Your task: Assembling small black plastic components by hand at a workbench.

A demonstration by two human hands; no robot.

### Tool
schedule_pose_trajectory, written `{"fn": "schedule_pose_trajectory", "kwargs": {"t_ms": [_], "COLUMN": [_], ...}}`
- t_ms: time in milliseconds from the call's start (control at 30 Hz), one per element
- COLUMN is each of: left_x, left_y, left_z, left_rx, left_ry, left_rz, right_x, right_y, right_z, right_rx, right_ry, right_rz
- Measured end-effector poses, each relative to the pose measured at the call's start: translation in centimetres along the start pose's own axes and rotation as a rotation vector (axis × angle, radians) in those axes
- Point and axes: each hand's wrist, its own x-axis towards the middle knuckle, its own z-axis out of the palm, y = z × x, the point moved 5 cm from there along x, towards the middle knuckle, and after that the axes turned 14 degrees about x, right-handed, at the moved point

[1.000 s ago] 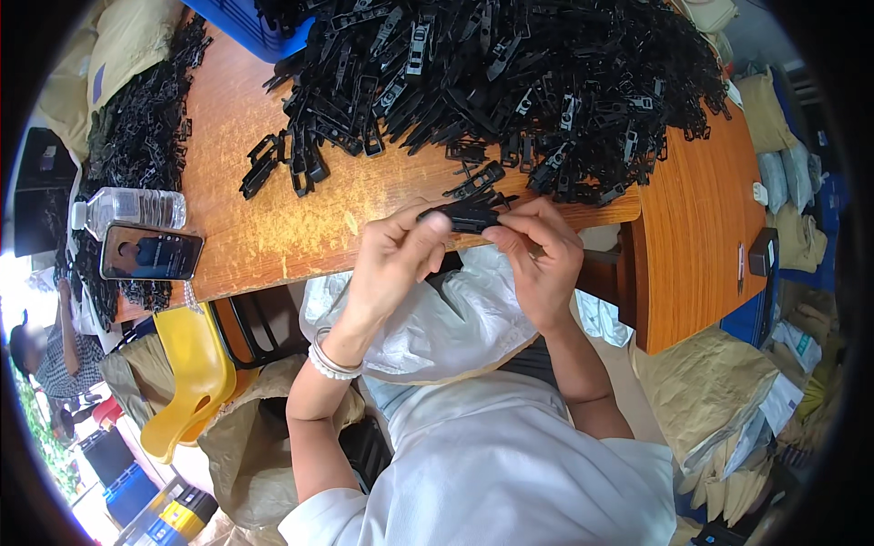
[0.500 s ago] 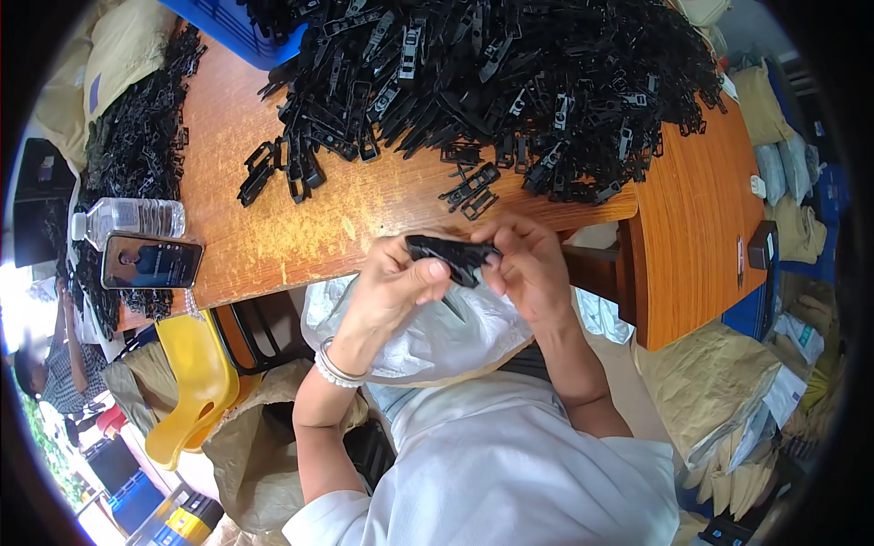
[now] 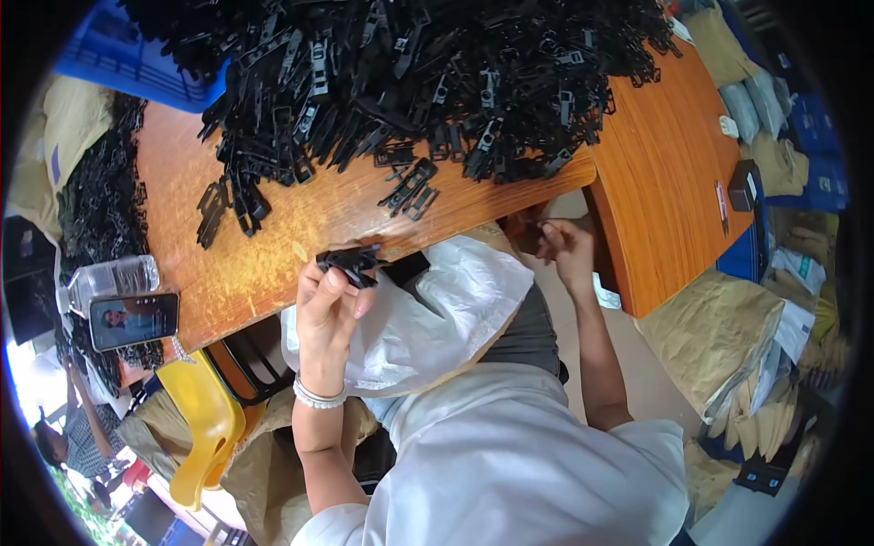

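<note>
My left hand (image 3: 323,314) is closed around a small bundle of black plastic parts (image 3: 350,264), held over the table's front edge. Its fingers hide some of their shape. Away to the right, my right hand (image 3: 571,255) hangs beside the table's side panel, fingers bent together; a small dark spot shows at the fingertips, too small to name. A white plastic bag (image 3: 464,296) lies open across my lap, below and between the hands. A few loose black plastic parts (image 3: 410,189) lie on the wooden table (image 3: 300,223), near its front edge.
A big heap of black plastic parts (image 3: 391,82) covers the table's far side, beside a blue basket (image 3: 146,68). At left are a clear bottle (image 3: 114,278), a phone (image 3: 134,321) and a yellow chair (image 3: 196,391). Brown paper sacks (image 3: 715,337) stand at right.
My hands have parted: the right let go of the black parts and moved right, beyond the bag. The left keeps them and has shifted left. The whole view has turned somewhat.
</note>
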Motion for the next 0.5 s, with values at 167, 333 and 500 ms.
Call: {"fn": "schedule_pose_trajectory", "kwargs": {"t_ms": [167, 333, 500], "left_x": [-0.3, -0.3, -1.1], "left_y": [0.1, 0.0, 0.2], "left_z": [0.4, 0.5, 1.6], "left_rx": [0.034, 0.126, 0.380], "left_ry": [-0.027, 0.017, 0.094], "left_rz": [0.014, -0.049, -0.101], "right_x": [3.8, 4.2, -3.9], "right_y": [8.6, 9.1, -5.6], "right_z": [-1.4, -3.3, 3.0], "right_rx": [0.099, 0.018, -0.005], "right_ry": [0.222, 0.381, 0.056], "right_rz": [-0.025, -0.146, -0.434]}}
